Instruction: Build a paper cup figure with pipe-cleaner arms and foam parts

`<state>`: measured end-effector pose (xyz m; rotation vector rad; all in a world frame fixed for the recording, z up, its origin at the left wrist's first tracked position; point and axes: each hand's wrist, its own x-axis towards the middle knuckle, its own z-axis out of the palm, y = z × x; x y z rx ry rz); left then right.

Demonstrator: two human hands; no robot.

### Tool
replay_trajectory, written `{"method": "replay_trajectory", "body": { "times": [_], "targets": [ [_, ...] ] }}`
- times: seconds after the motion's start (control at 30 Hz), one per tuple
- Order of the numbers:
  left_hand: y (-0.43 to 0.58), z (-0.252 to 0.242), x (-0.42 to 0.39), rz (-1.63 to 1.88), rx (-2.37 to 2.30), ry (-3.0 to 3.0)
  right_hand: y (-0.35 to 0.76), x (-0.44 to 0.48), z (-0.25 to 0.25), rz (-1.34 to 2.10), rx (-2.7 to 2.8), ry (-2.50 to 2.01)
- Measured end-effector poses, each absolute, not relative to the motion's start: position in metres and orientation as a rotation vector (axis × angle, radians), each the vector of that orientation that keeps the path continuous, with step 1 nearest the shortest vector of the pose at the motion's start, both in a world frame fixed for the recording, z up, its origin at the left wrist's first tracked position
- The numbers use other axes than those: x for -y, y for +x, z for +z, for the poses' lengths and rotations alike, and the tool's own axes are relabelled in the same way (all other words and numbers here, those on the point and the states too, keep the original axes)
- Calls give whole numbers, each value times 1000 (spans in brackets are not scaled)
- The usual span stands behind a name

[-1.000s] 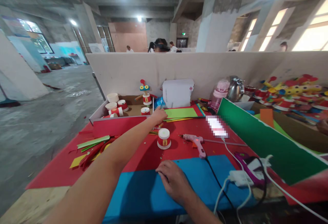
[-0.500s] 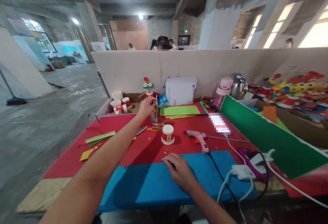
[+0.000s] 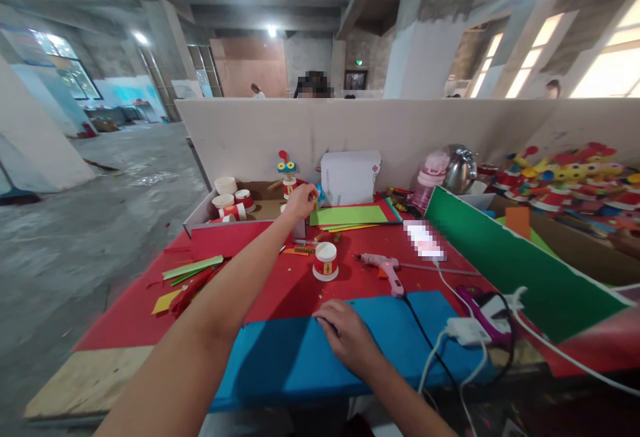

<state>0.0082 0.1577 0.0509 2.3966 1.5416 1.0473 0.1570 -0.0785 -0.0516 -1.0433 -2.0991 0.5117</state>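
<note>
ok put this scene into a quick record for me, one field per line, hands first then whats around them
left hand: stretched forward, by the box and green sheet; fingertips too small to tell what they grip
right hand: loosely curled on the blue mat
centre: red-and-white cup on the red sheet
right of cup: pink glue gun, lying down, red light on
box contents: more cups, a toy with yellow eyes
far right: kettle, green board

Head-worn view, forward-down over worktable (image 3: 280, 297)
</note>
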Motion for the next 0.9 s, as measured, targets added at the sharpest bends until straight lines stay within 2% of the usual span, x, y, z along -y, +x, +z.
{"method": "replay_trajectory", "body": {
  "times": [0.1, 0.23, 0.33, 0.53, 0.73, 0.9],
  "targets": [
    [-1, 62, -141, 1141, -1540, 2381, 165, 71, -51, 493, 1960, -1071],
    [-25, 67, -99, 1496, -1354, 2156, 178, 35, -45, 414, 1683, -1222],
    [-39, 65, -64, 1631, -1296, 1971, 177, 0, -41, 445, 1641, -1334],
    [-55, 59, -8, 1627, -1285, 1895, 154, -34, -45, 635, 1693, -1475],
    [-57, 55, 13, 1623, -1257, 1891, 120, -29, -42, 795, 1810, -1322],
    [-61, 51, 10, 1648, -1276, 1822, 130, -33, -15, 701, 1707, -1319]
  ]
}}
